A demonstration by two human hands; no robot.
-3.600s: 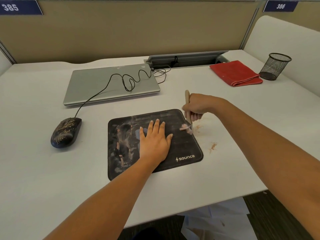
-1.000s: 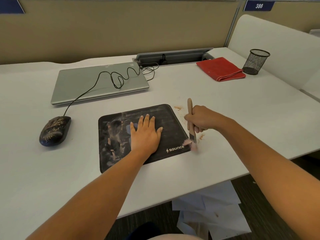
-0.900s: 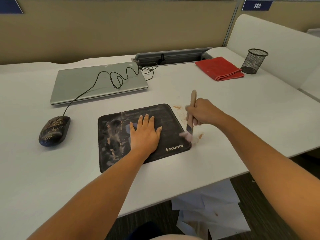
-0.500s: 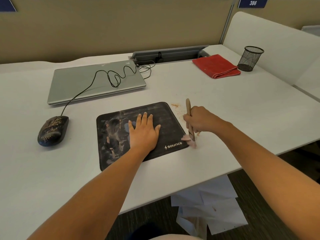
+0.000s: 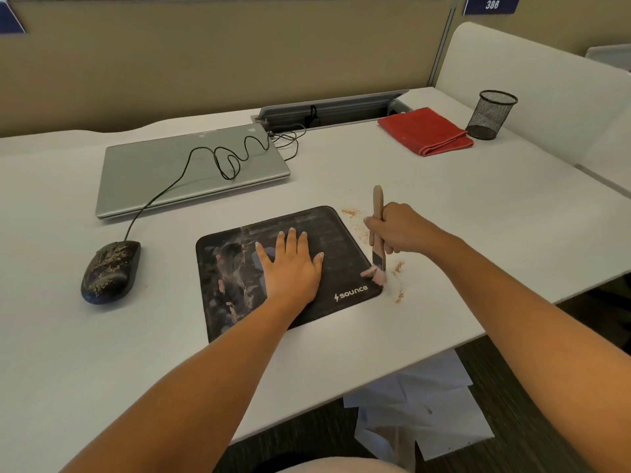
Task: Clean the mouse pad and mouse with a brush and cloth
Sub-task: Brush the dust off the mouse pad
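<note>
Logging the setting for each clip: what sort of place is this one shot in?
Most likely an open-plan office or a shared study room. A white desk sits between partition panels bearing a numbered seat tag, and a closed laptop and a mesh pen cup are on it.

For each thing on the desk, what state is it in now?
Pad: dirty at left, pinned by left hand.
Brush: in right hand, bristles at pad corner.
Mouse: dusty.
Cloth: folded.
Laptop: closed.
</note>
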